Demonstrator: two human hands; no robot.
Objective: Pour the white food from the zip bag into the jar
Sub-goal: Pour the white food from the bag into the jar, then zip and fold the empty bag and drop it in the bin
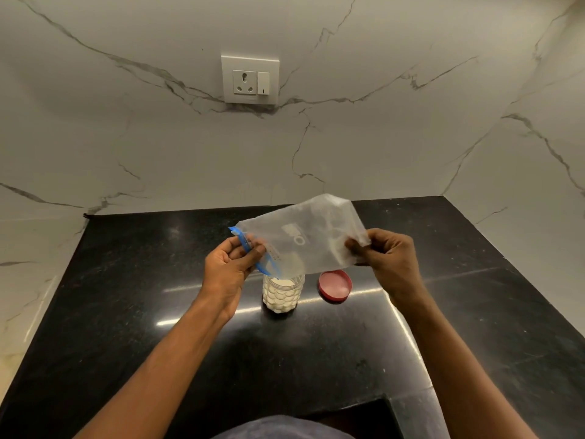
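- The left hand [229, 264] is just left of the jar [282, 293] and slightly above its mouth. Its grip is closed in a pinch on the blue zip strip [250, 251] of the zip bag [304, 239], probably to keep the opening steady and aimed.
- The right hand [386, 261] is to the right of the jar and higher than its rim. Its grip is closed too, with thumb and fingers pinching the bag's bottom corner. Holding that end up makes the bag slope down towards the jar.
- The jar stands upright on the black counter [158, 280] with its lid off. White food [281, 296] fills it nearly to the top.
- The zip bag hangs in the air over the jar, stretched between the two hands. Its open end is the low end, directly above the jar's mouth. The bag looks almost empty, with only a small white patch near the opening, so the pour seems close to done.
- A red lid [335, 285] lies flat on the counter just right of the jar and slightly behind it, apart from it. It was likely put there to keep the mouth clear while staying within reach.
- Well behind and above the jar, a white socket [250, 80] with a switch is set in the marble wall [380, 137].
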